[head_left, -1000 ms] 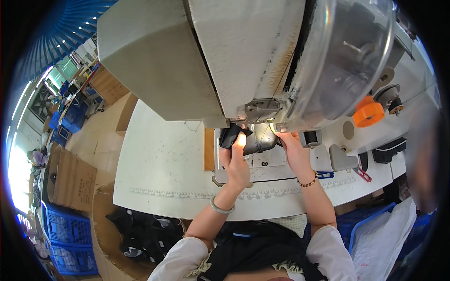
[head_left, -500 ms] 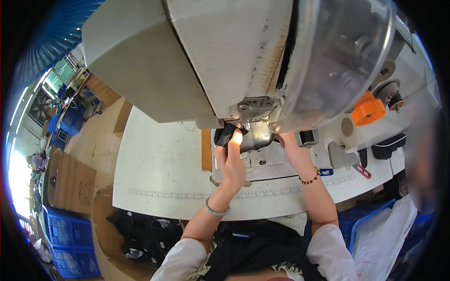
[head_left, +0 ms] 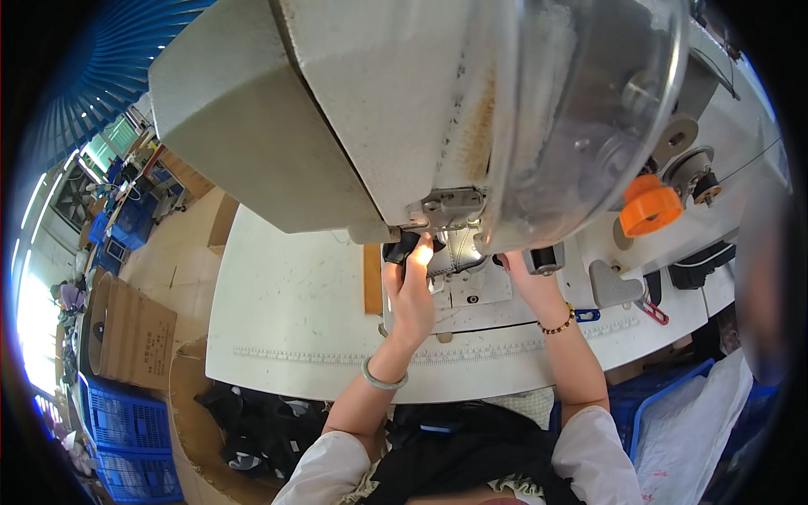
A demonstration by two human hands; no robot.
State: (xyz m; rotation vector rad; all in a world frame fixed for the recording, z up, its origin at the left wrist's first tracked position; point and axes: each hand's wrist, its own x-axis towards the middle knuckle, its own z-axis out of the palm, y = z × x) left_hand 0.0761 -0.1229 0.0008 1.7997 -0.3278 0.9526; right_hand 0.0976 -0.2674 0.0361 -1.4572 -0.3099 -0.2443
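A black sewn piece (head_left: 401,251), soft and curved at the edge, lies beneath the head of a large grey-white sewing machine (head_left: 370,109). My left hand (head_left: 411,296) is closed on its left side, thumb and fingers near the lit needle area. A dark edge of the piece runs across the metal plate (head_left: 475,295) toward my right hand (head_left: 532,279). The right fingers are bent around a small dark bit, partly covered by the machine; whether it belongs to the same piece is unclear. The needle point itself is hard to make out.
A printed ruler strip (head_left: 337,357) runs along the near part of the white table (head_left: 278,311). An orange knob (head_left: 651,206) and red-handled snips (head_left: 655,311) are at the right. Below left, a cardboard box (head_left: 187,396) holds black pieces; blue crates (head_left: 126,421) stand beside it.
Less of the black piece shows between my hands, and its near edge sits farther from me. Both hands keep nearly the same places; the whole view has shifted slightly.
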